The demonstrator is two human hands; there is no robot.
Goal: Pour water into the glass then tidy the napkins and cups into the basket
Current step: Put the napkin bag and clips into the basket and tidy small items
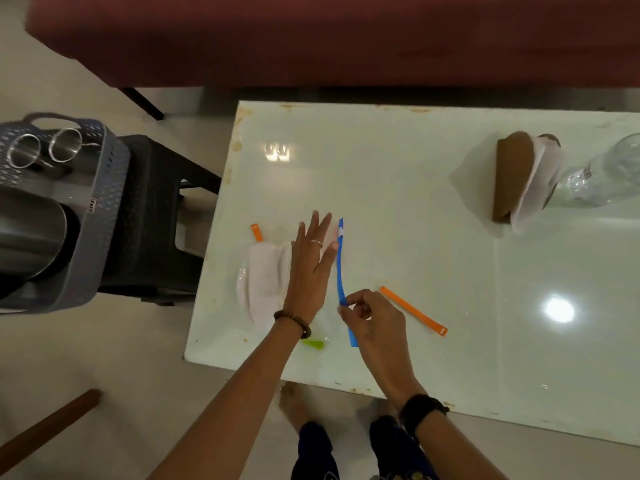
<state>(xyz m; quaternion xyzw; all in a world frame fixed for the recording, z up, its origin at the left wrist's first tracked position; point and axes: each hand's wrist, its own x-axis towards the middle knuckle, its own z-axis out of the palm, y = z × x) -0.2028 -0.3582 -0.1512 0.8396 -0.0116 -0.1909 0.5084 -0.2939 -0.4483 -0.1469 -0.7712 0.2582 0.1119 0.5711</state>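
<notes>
My left hand (311, 261) lies flat with fingers spread on a clear bag of white napkins (263, 282) near the table's left edge. My right hand (370, 317) pinches a long blue sealing strip (341, 268) that runs along the bag's right side. At the far left, a grey basket (104, 202) sits on a dark stool (156, 216) and holds two steel cups (45, 148) and a steel vessel. A brown napkin holder (512, 174) with white napkins and a clear glass bottle (602, 174) stand at the table's far right.
An orange strip (414, 311) lies right of my right hand; a short orange piece (257, 232) and a green piece (313, 344) lie by the bag. The white table (450, 237) has a maroon sofa (346, 39) behind it. A wooden stick (48, 427) lies on the floor at lower left.
</notes>
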